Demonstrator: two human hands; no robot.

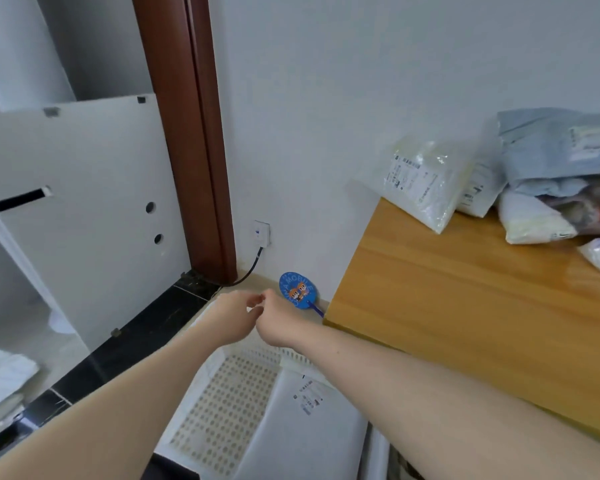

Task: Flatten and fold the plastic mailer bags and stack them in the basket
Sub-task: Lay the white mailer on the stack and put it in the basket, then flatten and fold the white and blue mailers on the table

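Both hands (pixel 234 318) (pixel 279 323) above the white basket (pixel 222 400), fingers curled, grip unclear. Folded mailer (pixel 302 420) lying in basket, below the fingers.

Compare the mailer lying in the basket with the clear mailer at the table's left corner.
The mailer in the basket lies flat and looks opaque white; the clear mailer is see-through, puffy and leans against the wall. The first sits low in the basket, the second up on the table. Both carry printed labels.

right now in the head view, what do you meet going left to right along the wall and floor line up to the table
white panel with holes → brown door frame → wall socket → blue fan → wooden table → pile of mailer bags
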